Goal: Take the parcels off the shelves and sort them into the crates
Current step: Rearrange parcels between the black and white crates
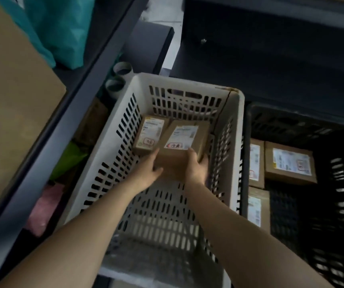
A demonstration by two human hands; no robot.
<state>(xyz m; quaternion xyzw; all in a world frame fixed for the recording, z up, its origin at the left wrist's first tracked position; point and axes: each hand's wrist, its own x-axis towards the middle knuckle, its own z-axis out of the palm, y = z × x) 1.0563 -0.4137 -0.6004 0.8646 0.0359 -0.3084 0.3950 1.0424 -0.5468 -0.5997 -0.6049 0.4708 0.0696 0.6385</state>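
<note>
Two hands on it: my left hand point(146, 173) and right hand point(196, 167) clasp the parcel point(182, 140) by its near end, low in the white crate point(234, 121). Long axis points away from me, just beside the other parcel point(149, 134).

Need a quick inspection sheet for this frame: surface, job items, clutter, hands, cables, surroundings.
Surface: hidden under the crates.
Job's things: white slotted plastic crate holds two brown labelled cardboard parcels, the left parcel and the right parcel. The black slotted plastic crate beside it holds three labelled cardboard parcels.
Clutter: two grey tubes, green bag, pink bag left of the white crate.
Hands: left hand and right hand both grip the right parcel's near end.
Cables: nothing seen.
Surroundings: dark grey shelf frame, large cardboard box, teal bag; dim light.
</note>
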